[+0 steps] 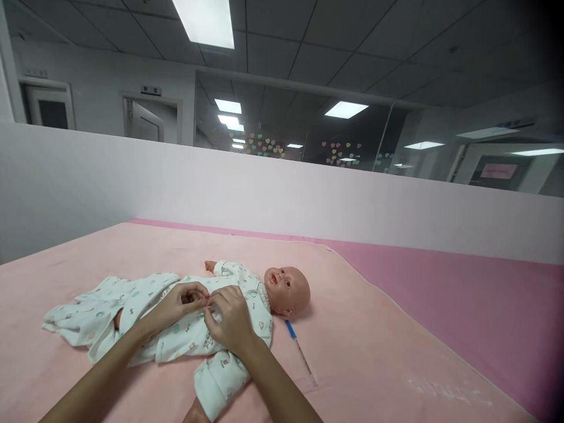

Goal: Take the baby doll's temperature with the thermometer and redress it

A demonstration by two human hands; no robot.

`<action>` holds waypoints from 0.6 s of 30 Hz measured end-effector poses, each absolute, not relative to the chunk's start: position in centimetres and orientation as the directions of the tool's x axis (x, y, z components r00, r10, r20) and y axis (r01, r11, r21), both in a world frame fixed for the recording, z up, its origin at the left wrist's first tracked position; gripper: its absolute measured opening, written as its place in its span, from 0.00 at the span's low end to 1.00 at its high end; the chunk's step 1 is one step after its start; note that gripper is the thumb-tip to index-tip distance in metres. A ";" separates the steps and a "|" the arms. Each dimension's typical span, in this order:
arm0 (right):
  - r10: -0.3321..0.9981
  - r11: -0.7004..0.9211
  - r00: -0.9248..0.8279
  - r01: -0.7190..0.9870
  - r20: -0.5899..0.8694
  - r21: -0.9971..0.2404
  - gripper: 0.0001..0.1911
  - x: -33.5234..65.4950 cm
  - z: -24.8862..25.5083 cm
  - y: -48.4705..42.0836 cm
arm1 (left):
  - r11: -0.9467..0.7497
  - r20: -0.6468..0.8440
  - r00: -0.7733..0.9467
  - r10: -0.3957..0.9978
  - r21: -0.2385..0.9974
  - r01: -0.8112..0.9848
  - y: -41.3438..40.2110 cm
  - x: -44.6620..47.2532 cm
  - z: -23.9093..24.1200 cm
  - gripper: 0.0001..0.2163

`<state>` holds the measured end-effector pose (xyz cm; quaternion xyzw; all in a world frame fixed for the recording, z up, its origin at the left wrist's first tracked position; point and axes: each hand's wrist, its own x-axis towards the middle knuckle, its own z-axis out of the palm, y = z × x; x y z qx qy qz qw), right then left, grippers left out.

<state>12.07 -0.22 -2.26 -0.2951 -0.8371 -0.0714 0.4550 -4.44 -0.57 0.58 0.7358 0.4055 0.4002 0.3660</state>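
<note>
A baby doll lies on its back, its head to the right, dressed in a white printed baby gown. Over the front of the gown, my left hand curls with thumb and fingertips pinched together. My right hand meets it there, its fingertips closed against the left ones. Whatever small part sits between the fingers, perhaps a tie or edge of the gown, is too hidden to make out. Beside the doll's head lies a thin clear rod with a blue end, resembling a thermometer.
A pale pink blanket covers the padded surface, with a darker pink mat showing at the right. A low white wall runs along the back. Beyond it are glass panels with heart stickers and doorways.
</note>
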 end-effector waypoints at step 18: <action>0.443 0.782 -0.419 0.612 0.792 -0.114 0.04 11.9 -2.5 0.3 | -0.416 0.293 0.362 0.885 0.847 0.332 -0.4 -4.7 0.4 0.08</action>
